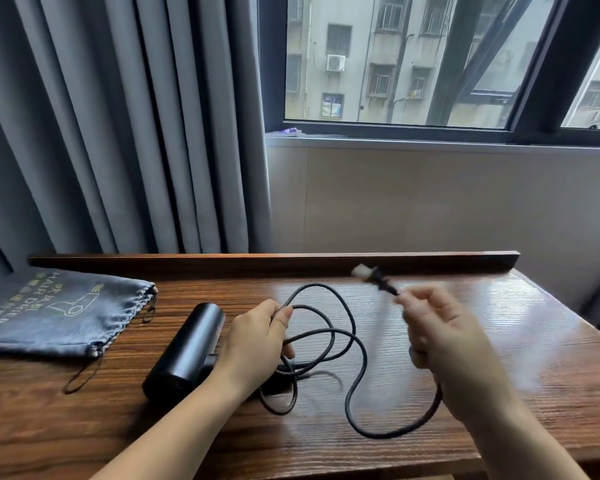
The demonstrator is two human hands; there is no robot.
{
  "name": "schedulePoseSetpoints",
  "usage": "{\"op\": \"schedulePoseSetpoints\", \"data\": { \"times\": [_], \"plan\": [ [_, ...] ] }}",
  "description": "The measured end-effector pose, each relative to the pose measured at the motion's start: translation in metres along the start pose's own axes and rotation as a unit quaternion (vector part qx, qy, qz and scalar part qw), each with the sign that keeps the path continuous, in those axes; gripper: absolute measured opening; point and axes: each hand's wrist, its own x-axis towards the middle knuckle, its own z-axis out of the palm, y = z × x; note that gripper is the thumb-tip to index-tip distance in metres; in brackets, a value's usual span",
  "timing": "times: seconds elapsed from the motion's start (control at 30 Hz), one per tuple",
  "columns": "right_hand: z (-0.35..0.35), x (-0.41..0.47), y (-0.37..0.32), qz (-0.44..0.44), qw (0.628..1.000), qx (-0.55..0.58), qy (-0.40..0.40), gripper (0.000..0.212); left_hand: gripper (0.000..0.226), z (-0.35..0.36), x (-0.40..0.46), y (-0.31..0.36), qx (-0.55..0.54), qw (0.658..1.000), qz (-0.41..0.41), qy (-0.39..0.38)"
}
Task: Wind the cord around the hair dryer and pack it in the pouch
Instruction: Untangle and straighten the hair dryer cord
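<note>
A: Since the cord (355, 344) lies in loose, crossing loops on the bench (482, 341) nearest the camera, I read this as untangling, not winding yet. None of it is around the dryer.

B: Hands?

A: Right hand (444, 344) is raised off the bench, fingers (404, 301) pinched shut on the cord just behind the plug (373, 277). Plug points up and away. Blurred, so exact pinch is hard to read. Holding the free end up probably keeps it from dragging through the loops.

B: Left?

A: Left hand (257, 341) is curled loosely around a strand near where the cord meets the dryer's handle end, thumb and forefinger closed on it. It covers that junction, so I can't see the handle itself. Likely an anchor so slack can be pulled through.

B: Dryer?

A: Hair dryer (184, 351), black barrel, lies on its side on the bench just left of the left hand, touching or nearly touching it. Not lifted. Makes sense: both hands are busy with cord.

B: Pouch?

A: Pouch (63, 313), grey drawstring, lies flat at the far left of the bench, mouth facing the dryer, drawstrings (84, 374) trailing towards the near side. Apart from the dryer, so out of the cord's way.

B: Risk?

A: My guess is that crossed loops could knot if the plug end is pulled hard.
</note>
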Motion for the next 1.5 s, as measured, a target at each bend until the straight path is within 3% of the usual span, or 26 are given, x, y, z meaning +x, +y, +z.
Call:
{"op": "schedulePoseSetpoints", "data": {
  "times": [0.03, 0.1, 0.17, 0.27, 0.43, 0.5, 0.6, 0.67, 0.7, 0.77, 0.83, 0.97, 1.03, 1.13, 1.2, 1.27, 1.4, 1.5],
  "plan": [
    [0.003, -0.001, 0.003, -0.050, 0.988, -0.146, -0.021, 0.013, 0.032, 0.000, -0.002, 0.002, 0.001, 1.000, 0.009, -0.005],
    [0.013, -0.002, 0.010, -0.123, 0.925, -0.358, -0.037, 0.012, 0.029, 0.000, -0.007, 0.007, 0.015, 0.999, 0.037, -0.014],
    [0.024, -0.003, 0.013, -0.142, 0.894, -0.422, -0.051, 0.012, 0.027, -0.001, -0.012, 0.011, 0.032, 0.997, 0.069, -0.020],
    [0.039, -0.005, 0.021, -0.129, 0.880, -0.454, -0.054, 0.013, 0.024, 0.000, -0.020, 0.016, 0.060, 0.990, 0.125, -0.021],
    [0.050, 0.002, 0.048, -0.172, 0.874, -0.452, 0.033, 0.041, 0.038, 0.003, -0.024, 0.020, 0.076, 0.974, 0.204, -0.060],
    [0.043, 0.006, 0.053, -0.197, 0.882, -0.428, 0.027, 0.044, 0.036, 0.000, -0.020, 0.015, 0.071, 0.972, 0.207, -0.081],
    [0.028, 0.013, 0.046, -0.103, 0.974, -0.196, -0.043, 0.033, 0.034, -0.007, -0.014, 0.005, 0.053, 0.968, 0.218, -0.113],
    [0.020, 0.023, 0.043, 0.030, 0.998, 0.001, -0.056, 0.026, 0.031, -0.009, -0.014, 0.001, 0.043, 0.959, 0.241, -0.145],
    [0.018, 0.026, 0.044, 0.090, 0.994, 0.020, -0.064, 0.023, 0.030, -0.008, -0.015, 0.001, 0.047, 0.952, 0.260, -0.156],
    [0.017, 0.026, 0.050, 0.169, 0.972, -0.074, -0.148, 0.038, 0.027, -0.004, -0.016, 0.002, 0.066, 0.938, 0.297, -0.166],
    [0.018, 0.023, 0.055, 0.218, 0.932, -0.153, -0.246, 0.046, 0.026, -0.001, -0.018, 0.001, 0.086, 0.926, 0.326, -0.168],
    [0.017, 0.016, 0.055, 0.288, 0.870, -0.163, -0.366, 0.047, 0.018, 0.004, -0.022, -0.007, 0.131, 0.902, 0.369, -0.181],
    [0.021, 0.012, 0.059, 0.266, 0.857, -0.219, -0.382, 0.040, 0.016, 0.007, -0.028, -0.009, 0.175, 0.881, 0.401, -0.182],
    [0.029, 0.008, 0.065, 0.160, 0.867, -0.290, -0.373, 0.021, 0.008, 0.011, -0.039, -0.011, 0.228, 0.856, 0.443, -0.138],
    [0.033, 0.007, 0.067, 0.135, 0.873, -0.257, -0.392, 0.012, 0.010, 0.012, -0.044, -0.013, 0.241, 0.854, 0.445, -0.119],
    [0.039, 0.004, 0.069, 0.132, 0.856, -0.239, -0.439, 0.003, 0.010, 0.013, -0.046, -0.016, 0.256, 0.847, 0.451, -0.116],
    [0.047, 0.006, 0.074, 0.079, 0.806, -0.319, -0.492, 0.003, 0.009, 0.013, -0.049, -0.019, 0.265, 0.838, 0.464, -0.113],
    [0.052, 0.011, 0.075, 0.022, 0.775, -0.380, -0.505, 0.017, 0.007, 0.011, -0.051, -0.021, 0.265, 0.835, 0.470, -0.105]
  ]
}}
